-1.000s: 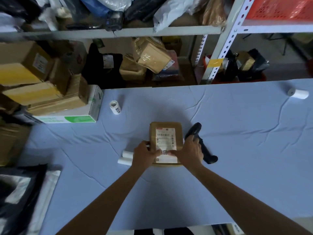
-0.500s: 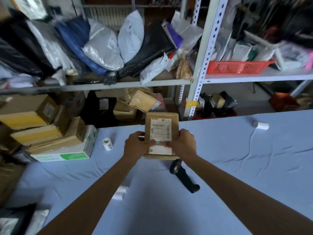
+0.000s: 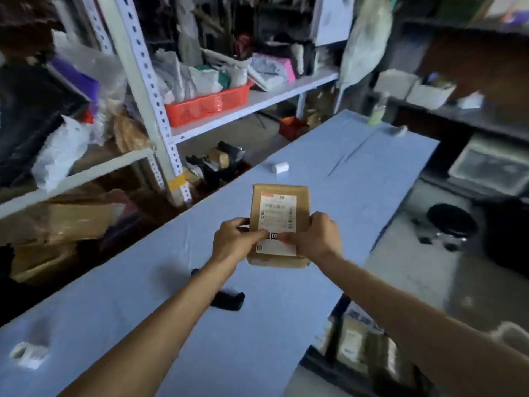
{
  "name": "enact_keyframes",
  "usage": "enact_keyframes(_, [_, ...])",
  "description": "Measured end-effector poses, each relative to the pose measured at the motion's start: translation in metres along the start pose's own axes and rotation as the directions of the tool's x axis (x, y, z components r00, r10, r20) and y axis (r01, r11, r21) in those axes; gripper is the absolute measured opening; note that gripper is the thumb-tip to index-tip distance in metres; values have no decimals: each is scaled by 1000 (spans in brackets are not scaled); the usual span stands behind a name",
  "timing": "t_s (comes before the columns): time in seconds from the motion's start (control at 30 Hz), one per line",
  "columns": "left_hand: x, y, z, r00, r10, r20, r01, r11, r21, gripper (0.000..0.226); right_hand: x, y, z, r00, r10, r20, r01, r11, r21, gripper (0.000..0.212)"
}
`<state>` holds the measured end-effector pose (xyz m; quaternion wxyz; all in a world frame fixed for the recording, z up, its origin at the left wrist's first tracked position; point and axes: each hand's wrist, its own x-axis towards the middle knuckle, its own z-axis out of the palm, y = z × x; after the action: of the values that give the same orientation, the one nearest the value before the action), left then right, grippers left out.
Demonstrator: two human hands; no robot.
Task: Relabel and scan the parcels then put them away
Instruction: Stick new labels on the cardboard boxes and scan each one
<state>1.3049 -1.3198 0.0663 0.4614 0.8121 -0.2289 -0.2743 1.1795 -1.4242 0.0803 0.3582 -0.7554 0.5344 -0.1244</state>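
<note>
Blue-covered table (image 3: 357, 179), shelving behind; left hand (image 3: 234, 243) and right hand (image 3: 313, 239) both grip brown labelled parcel (image 3: 279, 196) above it, black scanner (image 3: 227, 300) lies below

Parcel storeroom, dispatch point. Slotted metal shelving (image 3: 148, 90) along far left, crammed with plastic mailer bags (image 3: 61, 156); red basket (image 3: 206, 106) of soft packets. Blurred cardboard boxes (image 3: 80, 222) on low shelf. Long blue-covered packing table (image 3: 343, 173) carries label roll (image 3: 280, 167), black handheld scanner (image 3: 229, 300). Brown parcel (image 3: 279, 224) bears printed shipping label.
</note>
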Motion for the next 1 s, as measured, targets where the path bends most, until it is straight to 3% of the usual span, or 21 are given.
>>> enact_keyframes(0.17, [-35, 31, 90, 960, 92, 266, -106, 994, 38, 30, -45, 79, -68, 951, 237, -199, -227, 971, 74, 51])
enact_keyframes(0.4, [-104, 46, 187, 863, 119, 491, -171, 983, 61, 29, -107, 171, -132, 850, 418, -320, -376, 908, 186, 48])
enact_keyframes(0.7, [-145, 49, 262, 839, 101, 535, -181, 979, 99, 34, -123, 239, -166, 792, 499, -353, -452, 867, 210, 45])
enact_keyframes(1.0, [-87, 53, 313, 850, 20, 527, -104, 986, 129, 27, -36, 262, -173, 821, 512, -253, -485, 859, 165, 41])
